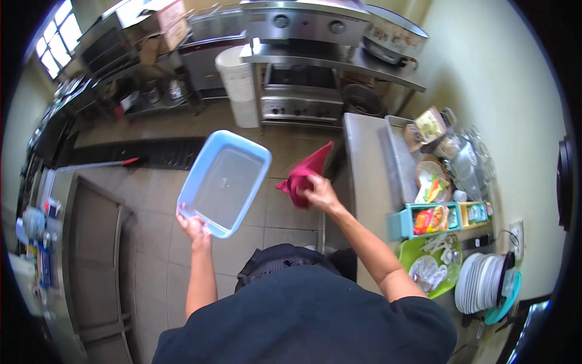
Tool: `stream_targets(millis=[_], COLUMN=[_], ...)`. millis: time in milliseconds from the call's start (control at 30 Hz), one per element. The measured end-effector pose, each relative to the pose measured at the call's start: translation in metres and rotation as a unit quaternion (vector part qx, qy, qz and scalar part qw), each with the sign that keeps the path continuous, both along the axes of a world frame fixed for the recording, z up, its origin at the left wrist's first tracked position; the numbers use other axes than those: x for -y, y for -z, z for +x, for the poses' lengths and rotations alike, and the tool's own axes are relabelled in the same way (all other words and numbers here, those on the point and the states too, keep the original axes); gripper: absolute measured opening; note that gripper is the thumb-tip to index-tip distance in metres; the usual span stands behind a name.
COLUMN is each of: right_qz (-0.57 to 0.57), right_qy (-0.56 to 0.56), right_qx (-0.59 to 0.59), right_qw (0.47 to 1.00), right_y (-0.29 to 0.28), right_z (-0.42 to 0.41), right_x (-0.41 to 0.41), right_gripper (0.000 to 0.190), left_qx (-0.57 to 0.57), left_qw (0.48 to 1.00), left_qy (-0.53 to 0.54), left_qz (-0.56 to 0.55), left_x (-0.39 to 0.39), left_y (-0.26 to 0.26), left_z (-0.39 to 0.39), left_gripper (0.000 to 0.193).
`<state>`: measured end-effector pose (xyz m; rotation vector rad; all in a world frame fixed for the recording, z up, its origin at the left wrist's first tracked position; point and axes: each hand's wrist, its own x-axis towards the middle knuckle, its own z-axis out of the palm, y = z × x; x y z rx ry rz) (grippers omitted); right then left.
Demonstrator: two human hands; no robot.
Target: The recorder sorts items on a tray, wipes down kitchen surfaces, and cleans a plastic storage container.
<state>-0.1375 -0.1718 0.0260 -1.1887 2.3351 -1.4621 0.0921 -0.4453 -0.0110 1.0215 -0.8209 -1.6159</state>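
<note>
A translucent blue plastic container (224,184) is tilted over the tiled floor, its inside facing me and nothing in it. My left hand (194,224) grips its lower left corner by the rim. To the right of the container, and apart from it, my right hand (319,192) holds a crumpled dark red cloth (305,178); the cloth is slightly blurred and one corner of it sticks up. Part of the right fingers is hidden in the cloth.
On my right runs a counter (370,159) with a metal tray (400,154), a teal basket (411,221) of packets, a green tray (407,250) of utensils and stacked white plates (477,282). Ahead stand a steel range (302,102) and a white bin (236,77). A steel cabinet (93,245) is at left.
</note>
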Motion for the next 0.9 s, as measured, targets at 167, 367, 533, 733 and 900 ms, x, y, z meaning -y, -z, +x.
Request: stream_targets(millis=[167, 367, 533, 733, 900], right_qz=[-0.047, 0.25, 0.135, 0.266, -0.174], right_qy=[0.13, 0.015, 0.198, 0.077, 0.159], right_qx=[0.038, -0.15, -0.037, 0.06, 0.337], right_qw=[0.99, 0.956, 0.97, 0.959, 0.911], right_y=[-0.018, 0.006, 0.053, 0.025, -0.093], right_z=[0.007, 0.061, 0.196, 0.275, 0.328], right_x=[0.026, 0.033, 0.028, -0.045, -0.1], right_gripper=[0.022, 0.013, 0.024, 0.031, 0.018], left_qx=[0.126, 0.141, 0.163, 0.107, -0.039], left_qw=[0.96, 0.959, 0.941, 0.94, 0.913], left_qy=[-0.011, -0.024, 0.012, 0.147, 0.311], left_qz=[-0.249, -0.247, -0.297, -0.289, -0.26], left_x=[0.007, 0.003, 0.001, -0.024, -0.082], left_y=[-0.01, 0.005, 0.023, 0.005, -0.033], left_z=[0.049, 0.101, 0.143, 0.132, 0.103], left_gripper=[0.078, 0.077, 0.077, 0.078, 0.078])
